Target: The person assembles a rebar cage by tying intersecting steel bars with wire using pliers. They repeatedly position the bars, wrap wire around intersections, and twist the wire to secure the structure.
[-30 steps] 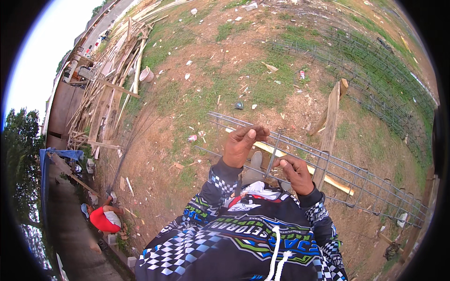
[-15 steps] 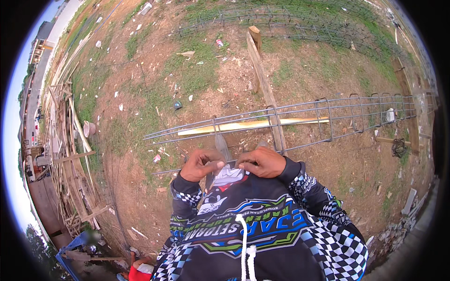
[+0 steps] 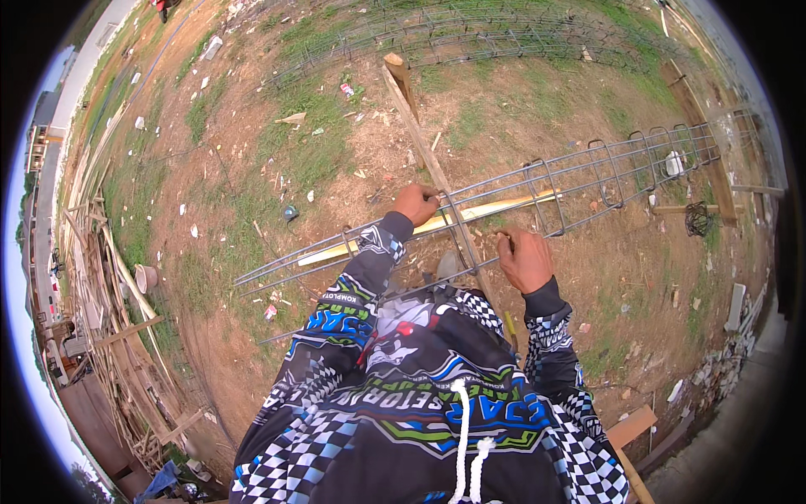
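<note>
A long rebar cage, made of thin steel bars with square stirrups, runs from the near left to the far right in front of me. My left hand reaches over the cage with its fingers closed at the far bar, beside a stirrup where a timber crosses. On the near side, to the right of that stirrup, my right hand is raised with its fingers curled together. Anything thin in its fingertips is too small to make out. Below it, a yellow-handled tool shows beside my clothing.
A timber support passes under the cage, and a pale wood strip lies along it. More mesh cages rest on the grass beyond. Lumber and a bucket are at left; coiled wire is at right.
My hands were together near my waist and are now apart. The left has reached forward to the cage; the right has moved right and forward. The view has shifted and turned.
</note>
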Motion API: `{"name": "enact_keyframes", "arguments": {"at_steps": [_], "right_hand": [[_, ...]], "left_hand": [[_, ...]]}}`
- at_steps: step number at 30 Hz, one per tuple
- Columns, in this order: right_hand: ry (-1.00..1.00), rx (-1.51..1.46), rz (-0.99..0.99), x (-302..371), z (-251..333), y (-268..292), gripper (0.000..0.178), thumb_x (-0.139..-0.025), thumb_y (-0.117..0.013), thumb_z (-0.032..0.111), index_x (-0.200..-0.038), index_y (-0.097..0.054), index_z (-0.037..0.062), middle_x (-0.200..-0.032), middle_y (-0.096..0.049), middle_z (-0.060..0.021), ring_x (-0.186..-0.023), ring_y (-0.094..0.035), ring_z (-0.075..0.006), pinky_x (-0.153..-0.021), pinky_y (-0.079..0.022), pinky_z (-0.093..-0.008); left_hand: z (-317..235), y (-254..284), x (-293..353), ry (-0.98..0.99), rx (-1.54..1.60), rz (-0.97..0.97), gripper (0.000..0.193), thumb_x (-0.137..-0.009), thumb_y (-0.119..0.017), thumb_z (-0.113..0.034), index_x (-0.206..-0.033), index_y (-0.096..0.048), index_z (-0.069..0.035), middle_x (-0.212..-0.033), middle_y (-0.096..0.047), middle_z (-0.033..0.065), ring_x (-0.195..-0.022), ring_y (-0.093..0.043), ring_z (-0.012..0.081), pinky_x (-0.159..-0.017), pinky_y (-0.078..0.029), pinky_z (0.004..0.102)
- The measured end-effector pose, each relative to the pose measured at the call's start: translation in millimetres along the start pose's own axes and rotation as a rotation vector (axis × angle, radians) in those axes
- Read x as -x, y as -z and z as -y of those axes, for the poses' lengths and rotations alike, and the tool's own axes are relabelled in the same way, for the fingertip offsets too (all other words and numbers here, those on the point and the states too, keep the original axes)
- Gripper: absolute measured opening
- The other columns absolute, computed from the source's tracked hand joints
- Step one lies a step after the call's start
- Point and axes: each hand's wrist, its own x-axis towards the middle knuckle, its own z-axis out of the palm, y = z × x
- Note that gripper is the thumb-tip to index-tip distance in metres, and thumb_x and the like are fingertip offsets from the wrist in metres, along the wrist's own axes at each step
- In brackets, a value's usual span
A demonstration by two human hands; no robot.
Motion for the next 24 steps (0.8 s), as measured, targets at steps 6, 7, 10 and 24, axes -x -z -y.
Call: {"name": "enact_keyframes", "arguments": {"at_steps": [6,7,10,24], "right_hand": [[0.14,0.059,0.021,-33.5,22.1,-3.1,0.019,-0.084,-0.057,0.019,-0.084,-0.064,0.0011,-0.067,-0.061,-0.0227,-0.065,-0.062,-0.0411,-0.061,-0.048,-0.0502],[0.15,0.06,-0.006,-37.5,21.7,-2.4,0.019,-0.084,-0.057,0.019,-0.084,-0.064,0.0009,-0.067,-0.061,-0.0226,-0.065,-0.061,-0.041,-0.061,-0.048,-0.0502],[0.084,-0.006,-0.048,-47.7,7.2,-1.5,0.019,-0.086,-0.056,0.019,-0.086,-0.063,0.0022,-0.069,-0.061,-0.0218,-0.066,-0.061,-0.0393,-0.063,-0.047,-0.048],[-0.055,-0.283,-0.044,-29.0,-18.8,-47.8,0.022,-0.092,-0.057,0.021,-0.095,-0.066,0.0015,-0.066,-0.061,-0.0135,-0.06,-0.06,-0.0224,-0.057,-0.045,-0.0337]], "left_hand": [[-1.4,14.0,-7.0,0.036,-0.009,0.219,0.033,-0.074,-0.074,-0.024,-0.098,-0.071,-0.002,-0.088,-0.07,0.0146,-0.081,-0.067,0.026,-0.076,-0.051,0.0366],[-4.0,16.8,-7.1,0.06,-0.048,0.221,0.032,-0.073,-0.075,-0.023,-0.097,-0.071,-0.002,-0.087,-0.07,0.0136,-0.082,-0.067,0.0258,-0.077,-0.05,0.037],[-32.8,19.0,23.8,-0.233,-0.31,-0.127,0.034,-0.071,-0.077,-0.022,-0.098,-0.067,-0.004,-0.093,-0.064,0.0115,-0.091,-0.06,0.0265,-0.082,-0.045,0.0397],[-6.5,-30.9,87.0,-0.335,-0.483,-0.331,0.041,-0.071,-0.067,-0.01,-0.11,-0.056,-0.003,-0.106,-0.058,0.0148,-0.102,-0.054,0.0307,-0.087,-0.043,0.0432]]}}
